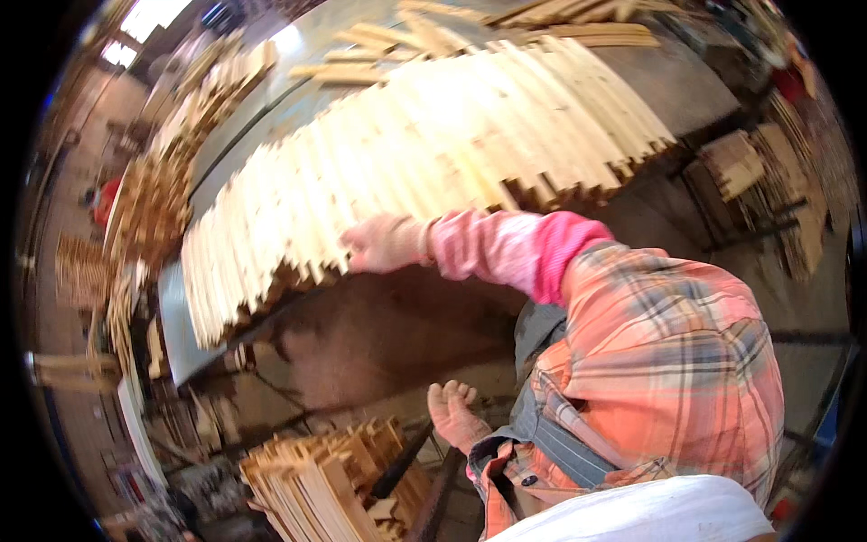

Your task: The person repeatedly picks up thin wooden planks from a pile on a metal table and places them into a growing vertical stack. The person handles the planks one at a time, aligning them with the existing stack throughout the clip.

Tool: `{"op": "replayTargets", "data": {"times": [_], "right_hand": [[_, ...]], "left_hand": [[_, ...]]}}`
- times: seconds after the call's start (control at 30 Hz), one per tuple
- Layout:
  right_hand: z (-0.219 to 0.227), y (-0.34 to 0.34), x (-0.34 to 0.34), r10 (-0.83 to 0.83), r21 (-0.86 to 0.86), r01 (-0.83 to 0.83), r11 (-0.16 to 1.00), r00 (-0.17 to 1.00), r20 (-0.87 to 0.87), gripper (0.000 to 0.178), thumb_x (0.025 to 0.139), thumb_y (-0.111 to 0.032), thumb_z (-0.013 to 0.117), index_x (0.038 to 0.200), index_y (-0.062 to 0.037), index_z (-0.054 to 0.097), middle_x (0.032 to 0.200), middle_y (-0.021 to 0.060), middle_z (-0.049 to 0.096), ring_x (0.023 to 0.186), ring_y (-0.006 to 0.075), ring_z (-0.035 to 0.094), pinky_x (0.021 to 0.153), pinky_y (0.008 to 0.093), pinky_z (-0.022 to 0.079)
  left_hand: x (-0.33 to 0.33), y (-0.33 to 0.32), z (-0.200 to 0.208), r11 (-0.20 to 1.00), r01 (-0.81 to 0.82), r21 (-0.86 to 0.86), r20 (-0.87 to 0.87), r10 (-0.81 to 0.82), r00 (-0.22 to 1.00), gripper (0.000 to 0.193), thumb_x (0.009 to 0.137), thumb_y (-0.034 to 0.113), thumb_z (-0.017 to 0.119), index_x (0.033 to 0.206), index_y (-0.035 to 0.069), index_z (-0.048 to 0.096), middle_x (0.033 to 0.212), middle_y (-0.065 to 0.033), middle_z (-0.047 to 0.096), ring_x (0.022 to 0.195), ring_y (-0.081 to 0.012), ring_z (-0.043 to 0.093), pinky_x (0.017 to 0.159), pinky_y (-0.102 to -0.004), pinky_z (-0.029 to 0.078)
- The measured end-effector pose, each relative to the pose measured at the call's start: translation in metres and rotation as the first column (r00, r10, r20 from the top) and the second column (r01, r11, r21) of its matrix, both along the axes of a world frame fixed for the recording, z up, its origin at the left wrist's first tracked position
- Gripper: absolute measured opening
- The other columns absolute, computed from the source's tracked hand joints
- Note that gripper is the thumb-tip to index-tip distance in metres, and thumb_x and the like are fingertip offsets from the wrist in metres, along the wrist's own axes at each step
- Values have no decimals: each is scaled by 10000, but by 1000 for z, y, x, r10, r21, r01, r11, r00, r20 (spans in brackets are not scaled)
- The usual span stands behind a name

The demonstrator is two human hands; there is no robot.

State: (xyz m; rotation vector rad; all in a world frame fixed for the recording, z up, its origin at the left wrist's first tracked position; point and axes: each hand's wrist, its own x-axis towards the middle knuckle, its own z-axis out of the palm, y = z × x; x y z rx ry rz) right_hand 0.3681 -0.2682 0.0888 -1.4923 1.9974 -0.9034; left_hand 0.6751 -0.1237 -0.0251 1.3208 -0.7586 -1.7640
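Note:
A broad row of pale wooden slats lies side by side on a metal table, their near ends uneven. My right hand, in a pink sleeve cuff, is at the near ends of the slats, its fingers bent against them. Blur hides whether those fingers grip a slat or only press on it. Lower in the view, my left hand hangs in front of my body, its fingers loosely curled and apart with nothing in them. Below it stands a stack of wooden pieces.
More loose slats lie on the far part of the metal table. Piled wood lines the left side. Wooden pieces rest on a rack at the right. A dark bar slants beside the lower stack.

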Motion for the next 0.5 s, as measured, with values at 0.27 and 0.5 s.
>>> {"op": "replayTargets", "data": {"times": [0.27, 0.5], "right_hand": [[8, 346, -350, -650, 188, 741, 645, 660, -376, 551, 910, -393, 652, 1320, -24, 651, 1279, 233, 683, 1204, 397, 641, 1035, 461, 494], [-90, 479, -577, -794, 341, 820, 460, 552, -255, 544, 953, -422, 627, 1326, -29, 662, 1307, 204, 684, 1206, 356, 653, 1039, 421, 485]], "left_hand": [[-156, 110, -9, 749, 532, 395, -47, -561, 826, 598, 941, -52, 639, 1489, -37, 402, 1111, -239, 660, 784, -218, 649, 585, -280, 512], [-359, 175, -47, 508, 693, 512, 193, -854, 483, 481, 947, 49, 681, 1400, -45, 551, 1116, -140, 717, 974, -211, 701, 809, -340, 570]]}}
